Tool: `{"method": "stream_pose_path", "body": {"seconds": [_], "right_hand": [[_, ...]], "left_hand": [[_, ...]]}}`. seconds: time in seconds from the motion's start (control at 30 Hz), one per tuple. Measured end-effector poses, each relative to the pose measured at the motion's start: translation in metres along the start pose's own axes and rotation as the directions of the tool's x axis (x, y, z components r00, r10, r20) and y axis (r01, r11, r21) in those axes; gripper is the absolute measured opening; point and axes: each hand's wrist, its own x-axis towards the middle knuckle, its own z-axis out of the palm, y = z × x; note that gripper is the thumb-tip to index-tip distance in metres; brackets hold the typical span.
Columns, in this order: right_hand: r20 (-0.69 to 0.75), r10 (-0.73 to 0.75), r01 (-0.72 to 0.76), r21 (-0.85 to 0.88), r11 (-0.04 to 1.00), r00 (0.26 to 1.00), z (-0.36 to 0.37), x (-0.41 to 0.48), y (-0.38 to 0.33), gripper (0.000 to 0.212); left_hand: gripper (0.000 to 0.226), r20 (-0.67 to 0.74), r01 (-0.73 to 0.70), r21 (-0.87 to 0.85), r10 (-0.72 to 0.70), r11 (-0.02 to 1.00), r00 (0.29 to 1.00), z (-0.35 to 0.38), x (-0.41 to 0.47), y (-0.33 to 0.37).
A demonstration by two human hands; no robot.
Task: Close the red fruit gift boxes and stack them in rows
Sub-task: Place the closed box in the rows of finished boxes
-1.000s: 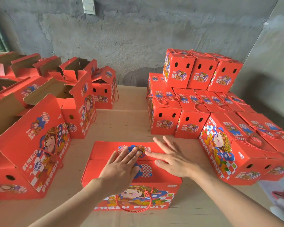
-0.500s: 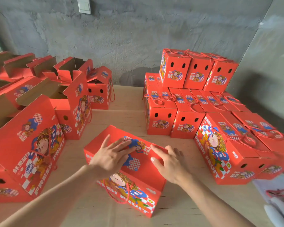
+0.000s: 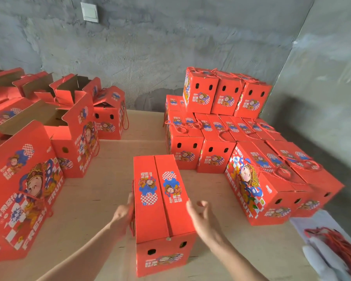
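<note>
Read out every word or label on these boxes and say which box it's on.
"FRESH FRUIT": side of the big box at the left edge.
"FRESH FRUIT": side of the nearest stacked box on the right.
Chinese characters on the closed box in front and others: too blurred to read.

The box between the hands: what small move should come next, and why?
Probably bring the right hand onto its right side, so both hands can carry it to the closed rows. The box has both lid flaps down, so it looks ready to stack. The left hand lies against its left side, but the right hand's fingers hang loose beside it, gripping nothing.
</note>
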Motion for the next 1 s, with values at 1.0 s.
{"method": "stream_pose_path", "body": {"seconds": [1.0], "right_hand": [[0.295,-0.184,-0.139,0.804,0.579,0.938,-0.017,0.023,-0.153,0.021]], "left_hand": [[0.015,0.042,-0.796,0.562,0.954,0.223,0.297,-0.033,-0.064,0.119]]}}
